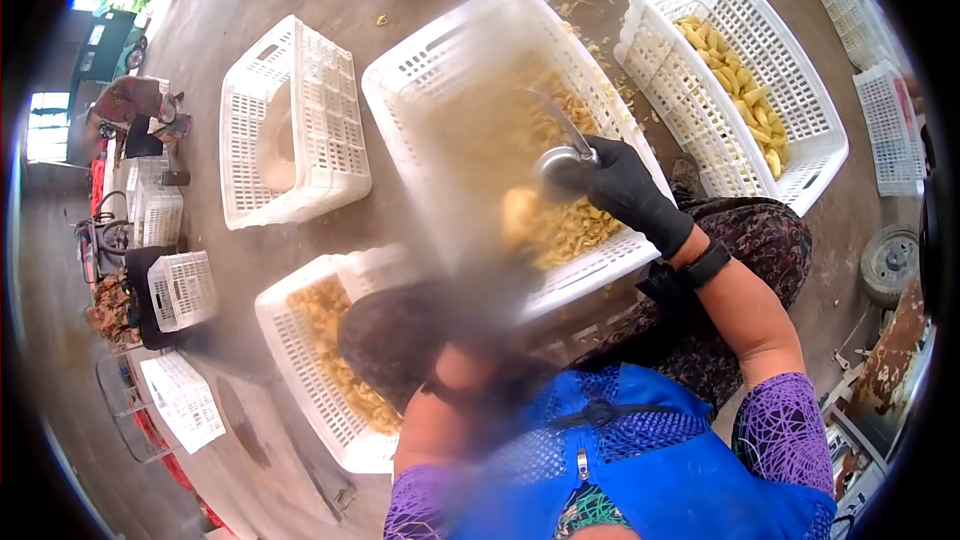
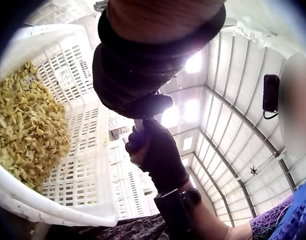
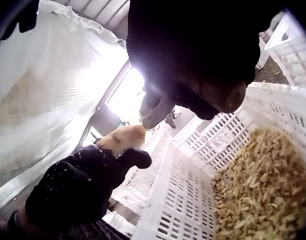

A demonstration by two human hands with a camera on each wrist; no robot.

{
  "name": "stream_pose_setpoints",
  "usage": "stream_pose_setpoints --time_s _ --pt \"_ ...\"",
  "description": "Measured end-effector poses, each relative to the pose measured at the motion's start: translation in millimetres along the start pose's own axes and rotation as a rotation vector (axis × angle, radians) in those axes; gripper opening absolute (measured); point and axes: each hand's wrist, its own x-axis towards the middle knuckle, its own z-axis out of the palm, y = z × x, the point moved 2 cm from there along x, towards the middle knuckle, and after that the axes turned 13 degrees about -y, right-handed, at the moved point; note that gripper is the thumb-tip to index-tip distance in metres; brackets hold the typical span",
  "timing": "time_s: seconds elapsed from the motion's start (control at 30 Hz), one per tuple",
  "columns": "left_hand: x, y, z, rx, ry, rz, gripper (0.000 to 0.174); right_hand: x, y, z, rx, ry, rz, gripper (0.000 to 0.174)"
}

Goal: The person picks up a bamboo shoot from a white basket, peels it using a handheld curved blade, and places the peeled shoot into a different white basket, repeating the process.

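My right hand (image 1: 635, 190), in a black glove, grips a knife with a curved metal blade (image 1: 565, 125) over a white crate (image 1: 400, 80) of yellow peelings (image 1: 575, 230). My left hand (image 3: 78, 187), also gloved in black, holds a pale yellow, peeled-looking piece (image 3: 124, 139) between thumb and fingers. In the right wrist view the metal end of the tool comes right up to this piece. A blurred smear hides most of the left hand in the head view. Beside the crate, the left wrist view shows the right hand (image 2: 155, 152) close below the left hand (image 2: 130, 82).
At the right stands a white crate (image 1: 655, 70) with long yellow pieces (image 1: 740, 90). Another crate (image 1: 280, 330) by the left knee holds yellow scraps. A crate with a pale round thing (image 1: 275, 155) stands at the left. Farther left, another person (image 1: 135, 105) bends over crates.
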Motion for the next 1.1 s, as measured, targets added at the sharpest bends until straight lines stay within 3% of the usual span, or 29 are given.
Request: stream_pose_setpoints --time_s 0.13,0.23,0.33,0.43,0.5,0.63,0.7,0.83,0.9,0.97,1.03,1.1 --pt "2 -1 1 -0.157 0.012 -0.039 0.027 -2 -1 1 -0.102 -0.047 -0.049 0.021" --pt "2 -2 4 -0.213 -0.023 0.056 0.026 -9 -11 3 -0.089 -0.049 -0.029 0.020" --pt "5 7 3 -0.481 -0.038 -0.038 0.038 -12 -10 5 -0.046 -0.037 -0.045 0.021" --pt "10 17 3 -0.325 0.002 -0.028 0.027 -18 -21 6 0.025 -0.047 -0.046 0.024" --pt "11 13 3 -0.009 -0.056 0.064 0.025 -21 -23 10 0.116 -0.060 -0.001 0.025" --pt "14 16 8 -0.085 -0.073 0.038 0.021 -22 -37 12 0.175 -0.133 -0.010 0.028" --pt "15 10 7 0.033 -0.080 0.189 0.017 -21 -35 12 0.149 -0.168 0.023 0.028" --pt "10 8 8 0.276 -0.048 0.383 0.015 -8 9 3 -0.050 -0.030 -0.043 0.025" --pt "5 5 4 -0.050 -0.134 0.096 0.015 11 34 -17 -0.281 0.137 -0.160 0.024" --pt "7 19 -1 0.058 -0.111 0.126 0.016 14 31 -39 -0.146 0.235 -0.062 0.024" --pt "4 15 1 0.138 -0.063 0.129 0.017 1 -3 -33 -0.020 0.153 -0.020 0.024" --pt "4 -9 7 -0.303 -0.115 -0.104 0.017 -9 -24 -13 0.216 0.027 0.120 0.024"
